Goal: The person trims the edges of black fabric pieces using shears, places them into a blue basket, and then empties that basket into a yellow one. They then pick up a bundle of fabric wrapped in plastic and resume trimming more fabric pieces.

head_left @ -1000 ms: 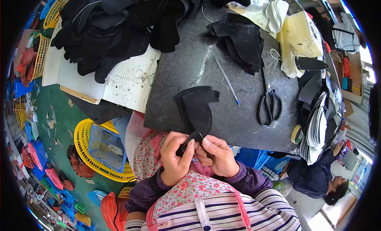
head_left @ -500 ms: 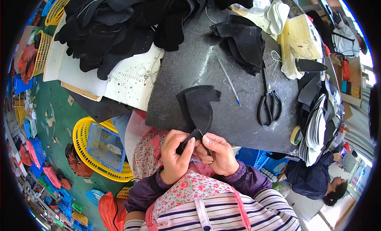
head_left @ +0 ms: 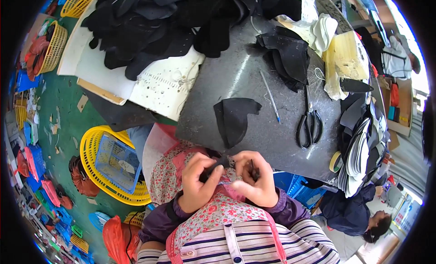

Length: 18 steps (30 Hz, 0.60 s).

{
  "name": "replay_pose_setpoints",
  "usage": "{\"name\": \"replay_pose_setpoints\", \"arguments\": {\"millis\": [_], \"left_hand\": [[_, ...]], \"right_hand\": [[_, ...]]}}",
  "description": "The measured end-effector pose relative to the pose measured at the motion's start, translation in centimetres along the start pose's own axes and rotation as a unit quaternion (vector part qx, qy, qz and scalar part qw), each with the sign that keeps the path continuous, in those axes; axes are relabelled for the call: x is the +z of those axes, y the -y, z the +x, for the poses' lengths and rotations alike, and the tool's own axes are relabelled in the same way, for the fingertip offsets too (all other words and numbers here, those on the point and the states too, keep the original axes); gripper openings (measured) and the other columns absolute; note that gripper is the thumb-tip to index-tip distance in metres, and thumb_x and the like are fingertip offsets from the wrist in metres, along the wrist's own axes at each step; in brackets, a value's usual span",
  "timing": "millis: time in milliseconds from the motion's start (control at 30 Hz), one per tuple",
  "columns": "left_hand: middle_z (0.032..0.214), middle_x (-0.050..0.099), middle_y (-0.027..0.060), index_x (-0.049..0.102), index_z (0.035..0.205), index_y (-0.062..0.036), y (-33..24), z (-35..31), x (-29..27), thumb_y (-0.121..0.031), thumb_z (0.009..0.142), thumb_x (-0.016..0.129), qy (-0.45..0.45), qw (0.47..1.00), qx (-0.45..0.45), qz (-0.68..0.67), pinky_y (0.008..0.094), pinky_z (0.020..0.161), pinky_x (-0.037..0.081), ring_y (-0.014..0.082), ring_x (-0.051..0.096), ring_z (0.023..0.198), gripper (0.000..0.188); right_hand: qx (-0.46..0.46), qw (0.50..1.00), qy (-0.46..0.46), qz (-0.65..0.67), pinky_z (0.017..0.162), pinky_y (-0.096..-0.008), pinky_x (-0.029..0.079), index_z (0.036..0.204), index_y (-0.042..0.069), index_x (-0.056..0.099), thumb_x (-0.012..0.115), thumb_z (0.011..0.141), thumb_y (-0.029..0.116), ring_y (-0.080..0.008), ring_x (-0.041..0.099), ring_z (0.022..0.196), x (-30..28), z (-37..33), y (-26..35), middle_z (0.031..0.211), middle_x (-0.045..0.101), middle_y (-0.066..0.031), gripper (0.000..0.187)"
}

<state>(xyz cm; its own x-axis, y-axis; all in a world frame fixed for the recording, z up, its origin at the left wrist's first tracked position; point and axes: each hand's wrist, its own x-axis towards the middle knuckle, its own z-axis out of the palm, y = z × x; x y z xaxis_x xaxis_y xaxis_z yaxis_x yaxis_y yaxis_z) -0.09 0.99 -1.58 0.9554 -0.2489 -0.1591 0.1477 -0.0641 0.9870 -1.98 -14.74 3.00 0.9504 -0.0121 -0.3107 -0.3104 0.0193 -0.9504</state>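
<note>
Black material in a small piece (head_left: 212,169) sits in the left hand (head_left: 196,183), in front of the counter's (head_left: 281,152) near edge. Work on it looks under way rather than finished, though the fingers cover most of it and its edges cannot be checked. Two overlapping black panels (head_left: 235,122) lie flat just beyond the hands; a larger heap (head_left: 159,30) spreads over the white board (head_left: 165,89) and the far side of the counter, with a stack (head_left: 290,59) near the scissors (head_left: 310,125). Which of these are done cannot be told.

Both hands are raised over the floral apron (head_left: 218,208), close together but apart, with purple sleeves (head_left: 291,208) coming up from below on either side. The left grip is narrow, thumb pressing the piece against bent fingers. In the right hand (head_left: 260,182), the fingers curl over a slim dark thing (head_left: 255,172), too covered to identify; the thumb stands away from them, pointing toward the left hand.
</note>
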Motion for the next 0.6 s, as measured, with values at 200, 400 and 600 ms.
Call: {"name": "replay_pose_setpoints", "arguments": {"millis": [200,400,600], "left_hand": [[0.076,0.054,0.0084,0.046,0.096,-0.0005,-1.5,-2.1,-1.1,-0.005,0.083,0.064,-0.048,0.986,0.010,-0.157,0.0220,0.058,0.042,0.0083,0.053,0.066,0.023],[0.083,0.053,0.0087,0.047,0.098,-0.0015,-1.6,-4.3,-5.2,-0.008,0.088,0.054,0.008,0.989,0.066,-0.129,0.0281,0.066,0.045,0.0132,0.053,0.076,0.014],[0.085,0.057,0.0072,0.052,0.098,-0.0022,4.4,-11.9,-10.7,-0.015,0.090,0.053,-0.259,0.957,0.044,-0.123,0.0301,0.069,0.046,0.0139,0.056,0.078,0.015]], "right_hand": [[-0.082,0.985,0.102,-0.110,0.047,-0.0180,0.027,0.097,0.002,0.056,0.077,0.071,0.012,-0.0027,0.038,0.052,1.4,1.5,2.0,0.077,0.055,0.0000,0.035],[-0.129,0.930,0.229,-0.258,0.050,-0.0230,0.036,0.075,0.001,0.058,0.073,0.065,0.001,-0.0094,0.047,0.054,5.8,1.7,3.3,0.067,0.057,-0.0030,0.018],[-0.198,0.877,0.240,-0.367,0.059,-0.0246,0.042,0.076,0.001,0.055,0.068,0.066,-0.005,-0.0138,0.053,0.061,10.7,0.4,5.4,0.069,0.057,-0.0069,0.017]]}}
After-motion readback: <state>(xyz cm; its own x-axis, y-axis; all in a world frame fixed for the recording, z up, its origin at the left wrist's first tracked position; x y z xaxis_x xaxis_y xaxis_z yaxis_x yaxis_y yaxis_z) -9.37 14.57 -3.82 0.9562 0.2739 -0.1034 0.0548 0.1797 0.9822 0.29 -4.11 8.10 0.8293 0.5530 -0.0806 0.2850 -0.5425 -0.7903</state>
